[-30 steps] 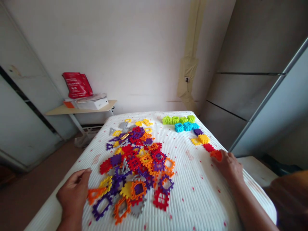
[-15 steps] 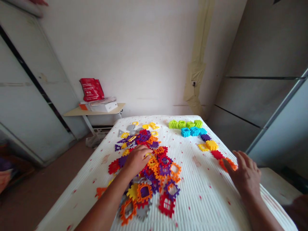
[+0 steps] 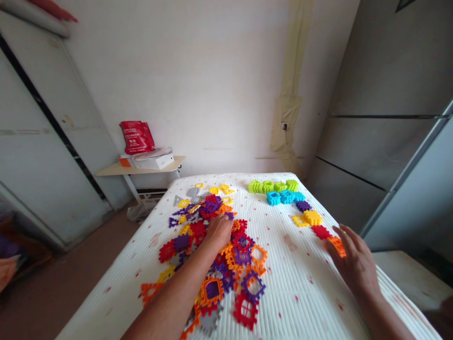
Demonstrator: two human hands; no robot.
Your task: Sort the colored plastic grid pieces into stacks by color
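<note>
L hand (image 3: 219,232) is in over the loose pile (image 3: 226,273) of toothed plastic pcs, forearm laid across pile's near L part, hiding some of it. Its fingers are curled & narrow, tips down at pile's R-far part; can't tell if they hold a pc or just touch. Closest there: a purple pc (image 3: 229,216) right by the fingertips, plus an orange pc (image 3: 236,227) just R & nearer. Pile's long axis runs near-far; pcs lie at mixed angles, some overlapping.

R hand (image 3: 356,264) is well apart, at R edge of the cover (image 3: 283,264), fingers spread wide, no pc seen in them. Orange stack (image 3: 337,246) lies just L & far of its palm, partly behind the thumb; contact unclear. Stack looks squarish, so no clear long axis.

Key relation: L hand is the nearer one to pile, R hand to orange stack, w/ bare cover btwn. From L fingers, orange stack is R & a bit nearer. Beyond it, going far & L: red stack (image 3: 321,232), yellow stack (image 3: 313,217), purple stack (image 3: 303,206), then blue stacks (image 3: 286,196) & green stacks (image 3: 280,187).
</note>
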